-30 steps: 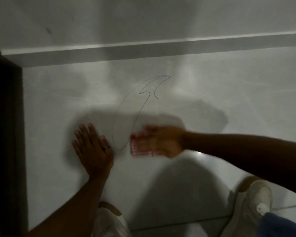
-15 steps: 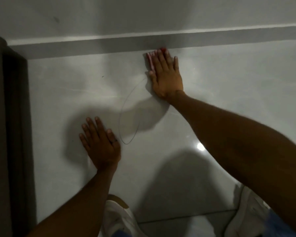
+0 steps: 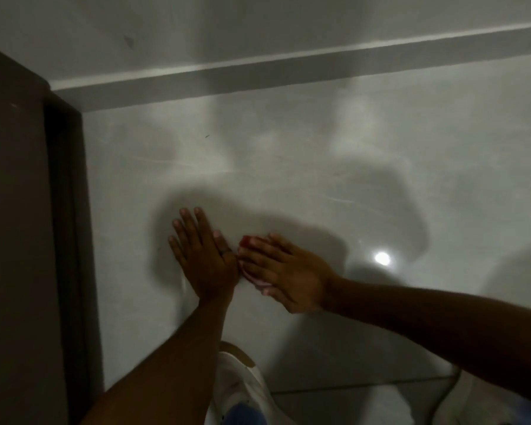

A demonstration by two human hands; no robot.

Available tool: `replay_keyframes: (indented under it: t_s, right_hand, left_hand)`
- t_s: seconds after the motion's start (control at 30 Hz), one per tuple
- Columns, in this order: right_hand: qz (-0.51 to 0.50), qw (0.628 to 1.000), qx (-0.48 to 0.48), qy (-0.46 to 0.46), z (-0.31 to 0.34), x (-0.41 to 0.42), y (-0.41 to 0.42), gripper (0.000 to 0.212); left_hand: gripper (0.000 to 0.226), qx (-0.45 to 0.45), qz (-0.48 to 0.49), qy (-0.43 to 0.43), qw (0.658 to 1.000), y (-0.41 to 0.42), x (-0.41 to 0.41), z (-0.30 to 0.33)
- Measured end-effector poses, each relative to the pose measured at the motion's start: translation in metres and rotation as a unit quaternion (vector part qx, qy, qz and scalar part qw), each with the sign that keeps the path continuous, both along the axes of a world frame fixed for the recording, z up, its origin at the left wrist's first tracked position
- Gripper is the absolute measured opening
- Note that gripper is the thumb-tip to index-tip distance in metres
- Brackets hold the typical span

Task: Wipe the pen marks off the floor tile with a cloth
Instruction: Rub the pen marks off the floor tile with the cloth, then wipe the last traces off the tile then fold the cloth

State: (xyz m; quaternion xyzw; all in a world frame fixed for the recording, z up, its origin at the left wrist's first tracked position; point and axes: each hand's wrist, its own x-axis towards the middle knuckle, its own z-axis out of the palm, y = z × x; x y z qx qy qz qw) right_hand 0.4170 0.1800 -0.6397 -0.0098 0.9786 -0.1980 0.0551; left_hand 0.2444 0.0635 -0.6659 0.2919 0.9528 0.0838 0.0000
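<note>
My right hand (image 3: 288,271) lies flat on the glossy pale floor tile (image 3: 288,167), pressing a pink and red cloth (image 3: 248,273) under its fingers. Only the cloth's edge shows past the fingertips. My left hand (image 3: 201,254) rests flat on the tile with fingers spread, a ring on one finger, its side touching the right hand's fingertips. No pen line shows on the tile around the hands. A small dark speck (image 3: 207,136) sits farther up the tile.
A dark door frame (image 3: 59,240) runs down the left edge. A pale skirting board (image 3: 288,75) and wall close the far side. My white shoes (image 3: 242,391) stand at the bottom, beside a grout line (image 3: 350,386). A bright light reflection (image 3: 382,258) sits right of my hands.
My right hand swept the cloth from near the skirting board back down to beside my left hand. The looping pen line seen earlier is gone from view. My left hand stayed planted.
</note>
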Motion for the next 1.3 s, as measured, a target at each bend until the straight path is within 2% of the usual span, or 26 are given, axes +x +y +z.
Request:
replay_keyframes:
  t_s: [0.13,0.2,0.43,0.57,0.63,0.73,0.83,0.87,0.9,0.93,0.97,1.0,1.07,1.1,1.13,1.2,1.23,1.27,1.3]
  right_hand:
    - [0.172,0.985,-0.022,0.021,-0.01,-0.011,0.04,0.059]
    - [0.192,0.981,-0.002,0.03,-0.011,-0.03,0.062,0.055]
    - [-0.03,0.998,0.05,0.031,-0.002,-0.093,0.095,0.056]
    - [-0.252,0.966,0.036,0.048,0.001,-0.085,0.136,0.059]
    - [-0.342,0.94,0.007,0.001,0.003,-0.065,0.155,0.07]
    - [-0.409,0.908,-0.026,-0.086,0.014,-0.032,0.147,0.083]
    - [-0.429,0.887,-0.022,-0.168,0.037,0.006,0.109,0.088]
    - [-0.442,0.868,-0.062,-0.216,0.053,0.012,0.097,0.088]
    - [-0.47,0.834,-0.141,-0.251,0.072,0.014,0.087,0.081]
    - [-0.516,0.78,-0.25,-0.249,0.098,0.011,0.08,0.062]
    - [-0.575,0.693,-0.383,-0.206,0.128,0.004,0.072,0.037]
    - [-0.618,0.583,-0.507,-0.143,0.162,-0.006,0.064,0.023]
    - [-0.632,0.364,-0.683,-0.031,0.222,-0.024,0.048,0.02]
    - [-0.619,0.29,-0.73,-0.012,0.254,-0.034,0.041,0.023]
    - [-0.602,0.258,-0.755,-0.015,0.288,-0.046,0.033,0.026]
    - [-0.56,0.249,-0.79,-0.024,0.353,-0.076,0.021,0.041]
    - [-0.54,0.253,-0.802,-0.028,0.383,-0.094,0.017,0.051]
    - [-0.515,0.273,-0.812,-0.035,0.412,-0.113,0.013,0.057]
    - [-0.485,0.308,-0.817,-0.041,0.439,-0.136,0.01,0.056]
  left_hand:
    - [0.057,-0.003,-0.005,0.007,1.0,0.0,0.0,-0.002]
    - [0.057,-0.005,-0.004,0.008,1.0,-0.001,-0.001,-0.002]
    - [0.056,-0.004,0.003,0.018,1.0,-0.001,0.0,-0.003]
    - [0.058,-0.011,0.001,0.014,1.0,0.001,0.001,-0.003]
    - [0.057,-0.011,-0.004,0.01,1.0,0.001,0.0,-0.004]
    - [0.056,-0.003,0.003,-0.006,1.0,0.003,0.0,0.001]
    - [0.061,-0.044,-0.01,-0.118,0.992,0.003,-0.01,0.017]
    - [0.064,-0.072,-0.012,-0.175,0.982,0.004,-0.018,0.03]
    - [0.065,-0.093,-0.009,-0.249,0.964,0.006,-0.025,0.05]
    - [0.061,-0.095,0.015,-0.334,0.938,0.012,-0.03,0.077]
    - [0.052,-0.068,0.065,-0.43,0.898,0.02,-0.032,0.112]
    - [0.044,-0.027,0.136,-0.518,0.844,0.027,-0.028,0.154]
    - [0.037,0.052,0.248,-0.655,0.712,0.037,-0.017,0.243]
    - [0.041,0.086,0.276,-0.699,0.654,0.037,-0.012,0.289]
    - [0.047,0.112,0.287,-0.727,0.613,0.035,-0.009,0.332]
    - [0.049,0.15,0.307,-0.749,0.568,0.024,-0.012,0.412]
    - [0.043,0.168,0.324,-0.74,0.565,0.017,-0.017,0.447]
    - [0.036,0.191,0.337,-0.721,0.574,0.007,-0.026,0.476]
    - [0.033,0.22,0.345,-0.697,0.589,-0.003,-0.04,0.503]
